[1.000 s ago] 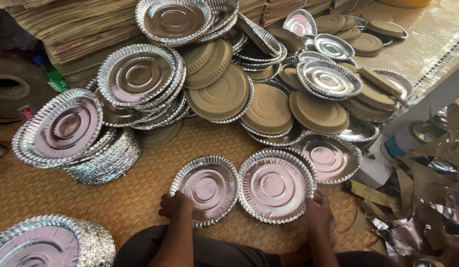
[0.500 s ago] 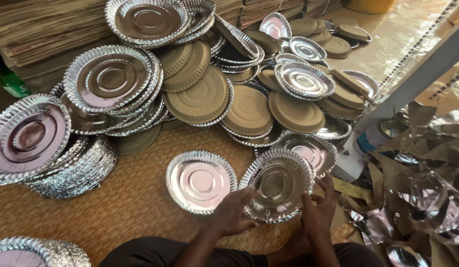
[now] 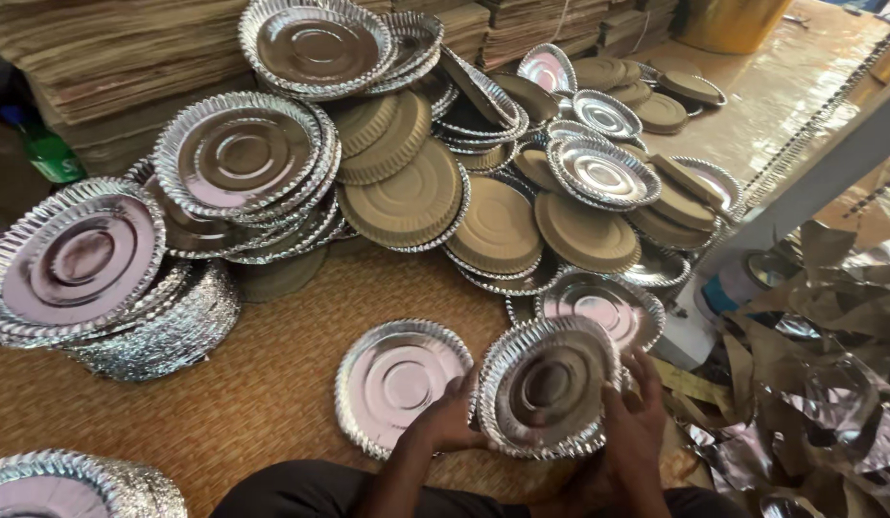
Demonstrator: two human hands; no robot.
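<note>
Both hands are gripping a small stack of round, silver foil-faced paper plates with crimped, fluted rims (image 3: 549, 388), tilting it up off the woven straw-coloured floor mat (image 3: 263, 393). The left hand (image 3: 452, 418) is pressing against the stack's left edge, fingers curled and pinching the rim. The right hand (image 3: 635, 422) is clasping the right edge, its fingers (image 3: 646, 372) spread along the fluted border.

Just beside the stack, to its left, a single silver plate with a shiny ringed centre (image 3: 399, 382) is lying flat on the mat, partly under the left hand. Behind the held stack, another silver plate (image 3: 598, 303) is resting face up, nearly touching it.

Further back, a heap of plates is sprawling across the floor: some showing glossy foil faces, others turned over and showing matte brown cardboard backs (image 3: 407, 197). A tall stack of silver plates (image 3: 76, 264) is sitting at the left, its ribbed sides glinting. Flat brown cardboard sheets (image 3: 100, 58) are piled along the back. At the right, crumpled scraps of silver foil and brown paper trimmings (image 3: 819, 364) are lying in a loose tangle, close to the right hand.
</note>
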